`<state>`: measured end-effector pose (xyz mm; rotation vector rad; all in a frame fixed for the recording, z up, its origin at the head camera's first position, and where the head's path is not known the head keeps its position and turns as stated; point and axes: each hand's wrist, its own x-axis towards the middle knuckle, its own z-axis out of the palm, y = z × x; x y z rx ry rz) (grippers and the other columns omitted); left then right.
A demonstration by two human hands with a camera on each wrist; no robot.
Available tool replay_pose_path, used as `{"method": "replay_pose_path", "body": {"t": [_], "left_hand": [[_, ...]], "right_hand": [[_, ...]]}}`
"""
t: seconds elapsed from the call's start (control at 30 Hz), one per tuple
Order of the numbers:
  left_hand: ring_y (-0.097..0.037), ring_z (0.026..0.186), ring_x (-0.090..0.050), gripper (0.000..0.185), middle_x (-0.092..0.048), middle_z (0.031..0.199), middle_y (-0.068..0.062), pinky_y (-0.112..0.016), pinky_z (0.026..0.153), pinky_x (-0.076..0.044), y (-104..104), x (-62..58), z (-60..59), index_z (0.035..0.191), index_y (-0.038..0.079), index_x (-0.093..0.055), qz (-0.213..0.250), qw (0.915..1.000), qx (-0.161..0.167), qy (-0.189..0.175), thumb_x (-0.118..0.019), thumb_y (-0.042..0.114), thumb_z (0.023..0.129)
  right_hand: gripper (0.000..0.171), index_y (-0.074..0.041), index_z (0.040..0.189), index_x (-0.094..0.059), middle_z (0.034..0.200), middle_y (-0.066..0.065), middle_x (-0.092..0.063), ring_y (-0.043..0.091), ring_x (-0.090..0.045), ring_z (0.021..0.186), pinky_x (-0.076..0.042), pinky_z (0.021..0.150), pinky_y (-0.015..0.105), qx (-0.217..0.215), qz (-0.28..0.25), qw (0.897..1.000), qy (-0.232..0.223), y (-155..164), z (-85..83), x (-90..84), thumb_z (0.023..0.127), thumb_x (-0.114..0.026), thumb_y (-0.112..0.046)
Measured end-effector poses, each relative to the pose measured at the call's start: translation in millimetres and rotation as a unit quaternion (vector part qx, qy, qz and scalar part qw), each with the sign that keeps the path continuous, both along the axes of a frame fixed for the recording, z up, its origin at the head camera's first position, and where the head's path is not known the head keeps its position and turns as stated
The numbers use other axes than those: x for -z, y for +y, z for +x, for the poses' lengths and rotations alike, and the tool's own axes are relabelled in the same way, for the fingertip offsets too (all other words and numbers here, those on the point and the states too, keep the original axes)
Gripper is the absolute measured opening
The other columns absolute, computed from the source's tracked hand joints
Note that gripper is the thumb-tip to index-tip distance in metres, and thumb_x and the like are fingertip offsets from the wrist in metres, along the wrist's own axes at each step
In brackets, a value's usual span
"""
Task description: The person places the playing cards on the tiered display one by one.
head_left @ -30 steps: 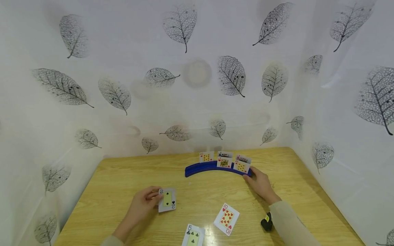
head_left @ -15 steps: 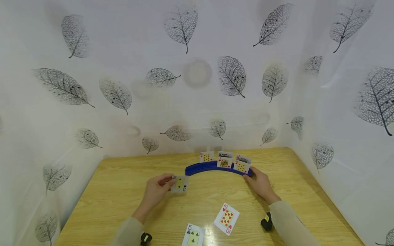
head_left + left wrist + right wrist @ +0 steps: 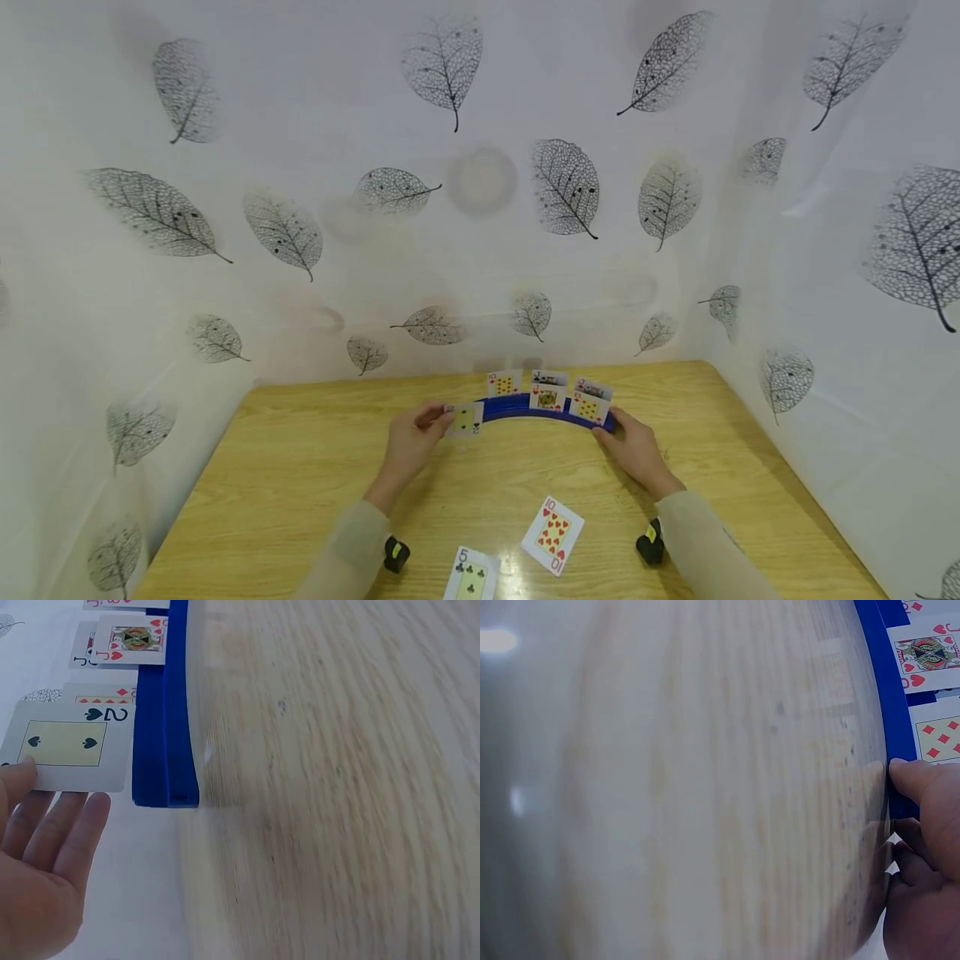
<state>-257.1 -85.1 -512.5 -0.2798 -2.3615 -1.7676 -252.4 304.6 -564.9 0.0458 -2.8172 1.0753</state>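
Note:
My left hand (image 3: 408, 446) pinches a two of spades (image 3: 467, 419) by its left edge, thumb on the face and fingers behind. The card overlaps the left end of a curved blue card holder (image 3: 510, 411) in the head view. In the left wrist view the two of spades (image 3: 64, 742) stands upright beside the holder's blue rail, partly covering a ten of diamonds (image 3: 504, 383). My right hand (image 3: 637, 450) grips the holder's right end, thumb on its front. A diamond card (image 3: 588, 408) and a jack of hearts (image 3: 547, 397) stand in the holder, with more jacks behind.
Face up on the wooden table (image 3: 300, 467) lie a ten of hearts (image 3: 552, 536) and a five of clubs (image 3: 472, 575). Small black devices with yellow labels show beside the left sleeve (image 3: 352, 542) and the right sleeve (image 3: 697, 533). A leaf-print curtain (image 3: 480, 250) surrounds the table.
My left hand has carried the two of spades forward and to the right, from over the table to the holder's left end. My right hand has stayed on the holder.

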Motion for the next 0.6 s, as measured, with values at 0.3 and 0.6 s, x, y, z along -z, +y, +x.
{"method": "replay_pose_path", "body": {"t": [0.3,0.6], "left_hand": [[-0.033,0.106,-0.076,0.019,-0.078,0.114,-0.016,-0.027,0.086,-0.064,20,6.4,-15.2,0.116,0.003,-0.076,-0.006,0.9997,-0.005,0.024,-0.075,0.007,0.097],[-0.024,0.097,-0.076,0.015,-0.080,0.108,-0.012,-0.024,0.082,-0.062,39,4.8,-23.3,0.112,0.005,-0.079,-0.002,0.9995,-0.016,0.029,-0.076,0.009,0.097]], "right_hand": [[0.056,0.007,0.146,-0.053,0.135,0.032,-0.066,0.050,-0.063,0.128,-0.050,0.108,0.064,0.001,0.001,1.000,0.005,0,0.1,1.2,0.104,-0.068,-0.026],[0.054,0.008,0.143,-0.056,0.130,0.032,-0.069,0.050,-0.065,0.123,-0.052,0.104,0.064,-0.002,-0.003,1.000,0.019,-3,1.4,-0.2,0.103,-0.070,-0.024]]}}
